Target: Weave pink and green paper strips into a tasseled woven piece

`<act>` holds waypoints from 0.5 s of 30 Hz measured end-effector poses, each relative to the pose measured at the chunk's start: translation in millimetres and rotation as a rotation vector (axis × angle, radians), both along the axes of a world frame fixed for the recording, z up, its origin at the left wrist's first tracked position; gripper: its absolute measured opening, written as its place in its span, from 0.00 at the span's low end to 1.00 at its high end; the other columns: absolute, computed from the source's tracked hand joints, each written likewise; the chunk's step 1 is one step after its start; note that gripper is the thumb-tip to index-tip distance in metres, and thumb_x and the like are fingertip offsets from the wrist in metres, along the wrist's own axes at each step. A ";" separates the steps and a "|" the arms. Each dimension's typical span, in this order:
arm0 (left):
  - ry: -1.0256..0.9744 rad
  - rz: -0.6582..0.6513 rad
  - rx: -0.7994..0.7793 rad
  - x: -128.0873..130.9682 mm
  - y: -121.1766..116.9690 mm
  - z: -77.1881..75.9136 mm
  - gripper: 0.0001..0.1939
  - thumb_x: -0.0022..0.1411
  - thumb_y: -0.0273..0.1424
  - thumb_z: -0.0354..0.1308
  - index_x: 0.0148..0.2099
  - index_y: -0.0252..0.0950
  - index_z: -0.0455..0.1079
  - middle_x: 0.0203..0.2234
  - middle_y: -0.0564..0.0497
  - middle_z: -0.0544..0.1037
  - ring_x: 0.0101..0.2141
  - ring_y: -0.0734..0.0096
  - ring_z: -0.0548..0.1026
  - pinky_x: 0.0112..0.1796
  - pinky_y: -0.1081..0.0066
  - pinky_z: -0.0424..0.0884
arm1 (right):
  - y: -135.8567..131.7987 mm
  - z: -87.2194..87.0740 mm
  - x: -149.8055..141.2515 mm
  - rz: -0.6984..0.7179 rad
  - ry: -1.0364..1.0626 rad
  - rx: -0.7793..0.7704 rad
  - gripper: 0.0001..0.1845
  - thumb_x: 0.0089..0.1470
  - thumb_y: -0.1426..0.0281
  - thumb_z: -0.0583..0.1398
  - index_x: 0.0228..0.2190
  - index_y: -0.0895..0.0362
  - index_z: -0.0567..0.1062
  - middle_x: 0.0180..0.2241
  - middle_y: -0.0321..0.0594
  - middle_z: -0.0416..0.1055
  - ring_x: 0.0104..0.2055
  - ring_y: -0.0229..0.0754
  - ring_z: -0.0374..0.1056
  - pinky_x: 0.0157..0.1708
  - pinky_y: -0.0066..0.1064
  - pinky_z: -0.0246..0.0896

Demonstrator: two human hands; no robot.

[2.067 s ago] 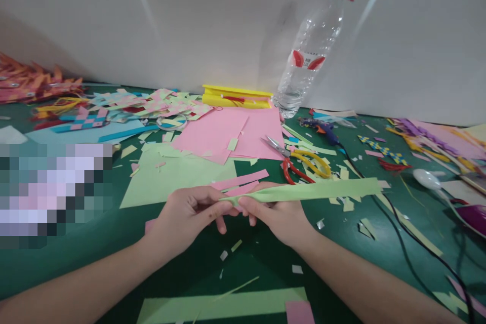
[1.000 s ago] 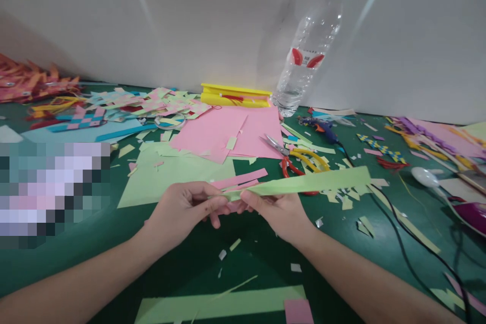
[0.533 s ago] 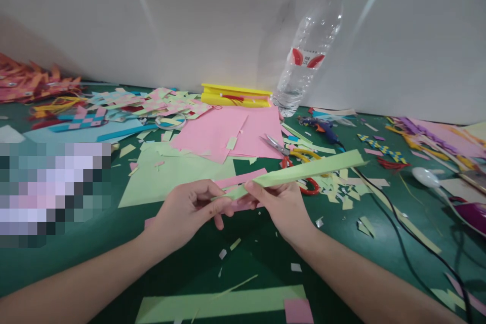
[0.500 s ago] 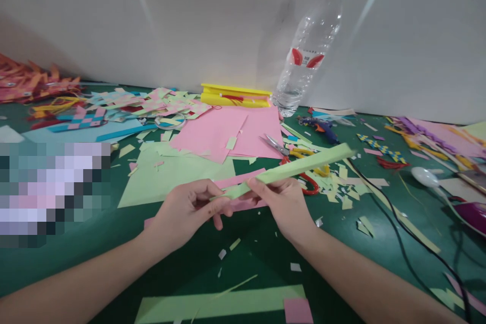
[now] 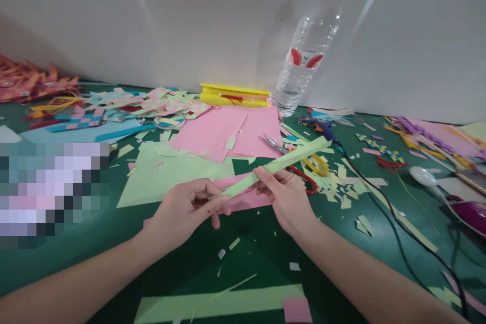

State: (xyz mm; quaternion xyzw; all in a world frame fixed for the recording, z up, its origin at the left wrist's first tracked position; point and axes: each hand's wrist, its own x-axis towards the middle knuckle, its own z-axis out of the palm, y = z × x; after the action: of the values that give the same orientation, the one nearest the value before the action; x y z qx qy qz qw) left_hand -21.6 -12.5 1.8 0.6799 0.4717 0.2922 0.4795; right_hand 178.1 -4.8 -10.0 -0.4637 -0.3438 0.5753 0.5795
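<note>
A narrow light-green paper strip [image 5: 292, 156] slants up to the right between my two hands. My left hand [image 5: 192, 205] pinches its lower end between thumb and fingers. Further along, my right hand [image 5: 286, 197] grips the strip with thumb on top and fingers curled beneath. Pink paper [image 5: 248, 201] lies behind and below the strip, partly hidden by both hands; whether it is held or on the table I cannot tell. Scissors [image 5: 279, 147] with red and yellow handles rest just beyond my right hand, partly covered by the strip.
Pink sheets [image 5: 212, 131] and a green sheet [image 5: 152, 174] lie ahead. A leaning plastic bottle [image 5: 307, 43] stands by the wall. A glue gun [image 5: 317, 125] trails a black cord down the right side. Woven paper pieces [image 5: 152, 104] pile at left. A green strip [image 5: 220, 304] lies in front.
My right hand has shifted slightly right along the strip, its fingers now more curled underneath. The strip's free end has swung left and lower. My left hand stays nearly in place.
</note>
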 end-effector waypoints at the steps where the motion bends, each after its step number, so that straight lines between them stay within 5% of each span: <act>1: 0.002 0.004 0.001 -0.7 0.3 -0.1 0.13 0.61 0.41 0.57 0.29 0.37 0.71 0.23 0.54 0.78 0.19 0.75 0.74 0.24 0.75 0.69 | 1.3 -0.1 1.4 -0.006 0.009 0.003 0.11 0.37 0.62 0.71 0.24 0.55 0.82 0.21 0.37 0.77 0.23 0.35 0.70 0.28 0.28 0.68; 15: 0.009 0.080 -0.022 -7.2 4.4 2.1 0.13 0.59 0.40 0.59 0.29 0.37 0.72 0.16 0.54 0.74 0.17 0.75 0.71 0.20 0.77 0.67 | 15.7 4.0 14.3 -0.173 0.125 0.024 0.12 0.36 0.62 0.72 0.22 0.55 0.79 0.23 0.35 0.76 0.25 0.35 0.71 0.29 0.27 0.69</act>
State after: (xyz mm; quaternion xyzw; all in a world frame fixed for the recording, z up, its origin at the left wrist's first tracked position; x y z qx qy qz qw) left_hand -28.8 -8.1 3.9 0.6565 0.5039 0.3029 0.4725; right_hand 192.4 10.9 -6.0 -0.4479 -0.2725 0.5470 0.6525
